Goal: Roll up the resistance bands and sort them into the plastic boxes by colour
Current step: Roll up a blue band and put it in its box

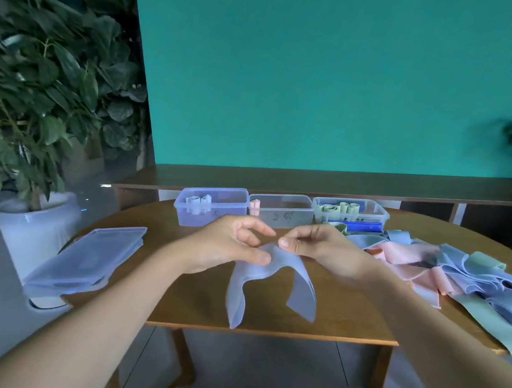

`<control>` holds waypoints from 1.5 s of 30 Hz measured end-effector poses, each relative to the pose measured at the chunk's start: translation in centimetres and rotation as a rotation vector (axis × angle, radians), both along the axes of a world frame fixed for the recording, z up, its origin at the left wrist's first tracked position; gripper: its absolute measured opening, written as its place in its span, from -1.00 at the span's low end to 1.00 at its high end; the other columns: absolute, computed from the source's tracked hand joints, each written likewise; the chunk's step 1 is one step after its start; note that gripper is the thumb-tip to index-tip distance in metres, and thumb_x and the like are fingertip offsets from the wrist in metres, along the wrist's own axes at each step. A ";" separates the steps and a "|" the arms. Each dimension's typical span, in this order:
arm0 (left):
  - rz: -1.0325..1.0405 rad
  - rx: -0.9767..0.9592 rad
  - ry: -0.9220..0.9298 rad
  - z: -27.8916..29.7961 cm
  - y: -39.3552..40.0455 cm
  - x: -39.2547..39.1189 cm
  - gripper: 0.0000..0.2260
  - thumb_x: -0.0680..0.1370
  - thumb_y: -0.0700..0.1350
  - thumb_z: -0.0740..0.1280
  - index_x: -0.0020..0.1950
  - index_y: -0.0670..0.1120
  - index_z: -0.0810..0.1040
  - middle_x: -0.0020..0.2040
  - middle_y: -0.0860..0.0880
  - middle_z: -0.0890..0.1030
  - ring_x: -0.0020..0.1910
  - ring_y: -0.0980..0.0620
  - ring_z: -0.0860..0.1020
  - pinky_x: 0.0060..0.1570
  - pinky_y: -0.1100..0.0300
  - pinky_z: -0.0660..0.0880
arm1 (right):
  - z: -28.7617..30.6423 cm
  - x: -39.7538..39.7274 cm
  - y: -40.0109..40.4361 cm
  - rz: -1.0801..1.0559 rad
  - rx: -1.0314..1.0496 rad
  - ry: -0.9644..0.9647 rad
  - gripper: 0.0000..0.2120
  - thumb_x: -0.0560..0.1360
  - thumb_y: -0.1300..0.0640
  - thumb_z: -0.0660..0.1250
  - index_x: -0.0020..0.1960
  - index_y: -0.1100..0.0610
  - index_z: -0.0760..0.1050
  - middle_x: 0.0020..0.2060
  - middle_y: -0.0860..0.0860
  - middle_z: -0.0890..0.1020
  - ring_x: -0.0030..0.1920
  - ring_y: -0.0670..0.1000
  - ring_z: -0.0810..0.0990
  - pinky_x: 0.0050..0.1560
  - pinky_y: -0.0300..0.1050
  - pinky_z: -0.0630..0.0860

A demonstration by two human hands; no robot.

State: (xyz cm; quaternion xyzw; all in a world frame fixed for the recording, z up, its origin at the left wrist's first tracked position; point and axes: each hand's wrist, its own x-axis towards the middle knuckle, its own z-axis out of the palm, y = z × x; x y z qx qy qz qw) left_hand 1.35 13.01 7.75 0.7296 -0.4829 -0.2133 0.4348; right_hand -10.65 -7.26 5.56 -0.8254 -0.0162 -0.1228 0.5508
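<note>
A pale blue band (272, 281) hangs in an arch above the table's near middle, its two ends drooping toward the front edge. My left hand (231, 244) pinches its top from the left, and my right hand (313, 246) pinches it from the right. Three clear plastic boxes stand in a row at the back: the left box (213, 209) holds pale rolls, the middle box (281, 212) one pink roll, the right box (350, 213) green rolls and something dark blue. A heap of loose bands (454, 274) in pink, blue and green lies at the right.
Box lids (87, 260) are stacked at the table's left edge, overhanging it. A large potted plant in a white pot (30, 224) stands on the floor to the left. A long green band (504, 337) trails off the table's right front edge.
</note>
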 end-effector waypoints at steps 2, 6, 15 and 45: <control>0.013 0.095 -0.055 0.4 0.6 0.5 -0.66 0.49 -0.09 0.53 0.24 -0.02 0.60 0.02 -0.04 0.72 0.05 -0.01 0.67 0.13 0.14 0.59 | 0.4 -0.2 -0.6 -0.042 -0.020 -0.003 -0.70 0.44 -0.05 0.47 0.01 0.17 0.69 -0.04 0.06 0.73 0.02 -0.08 0.66 0.29 -0.08 0.50; 0.133 0.082 -0.095 1.5 1.8 1.8 -0.80 0.50 -0.04 0.51 0.11 0.03 0.67 -0.04 0.07 0.73 0.03 0.10 0.67 0.11 0.16 0.60 | 1.3 -1.0 -2.0 -0.116 -0.083 0.011 -0.80 0.53 0.05 0.45 0.04 0.17 0.70 0.02 0.05 0.74 0.14 0.00 0.66 0.29 -0.12 0.50; 0.215 0.112 -0.146 3.5 1.8 5.2 -0.89 0.47 -0.14 0.55 -0.02 -0.01 0.73 -0.06 0.06 0.73 0.04 0.15 0.66 0.12 0.22 0.51 | 1.2 -1.2 -3.9 -0.138 -0.335 0.096 -0.62 0.48 -0.20 0.43 -0.06 0.13 0.71 -0.09 0.16 0.67 -0.14 -0.07 0.56 -0.09 -0.16 0.42; 0.589 -0.071 -0.286 -11.0 -6.9 16.3 -0.75 0.56 -0.30 0.35 0.04 -0.02 0.74 0.02 0.11 0.70 0.00 0.17 0.63 0.03 0.51 0.44 | -7.3 6.2 0.4 -0.332 -1.034 -0.078 -0.72 0.58 -0.22 0.27 -0.03 -0.04 0.62 -0.11 -0.03 0.66 -0.09 0.11 0.63 -0.11 -0.04 0.54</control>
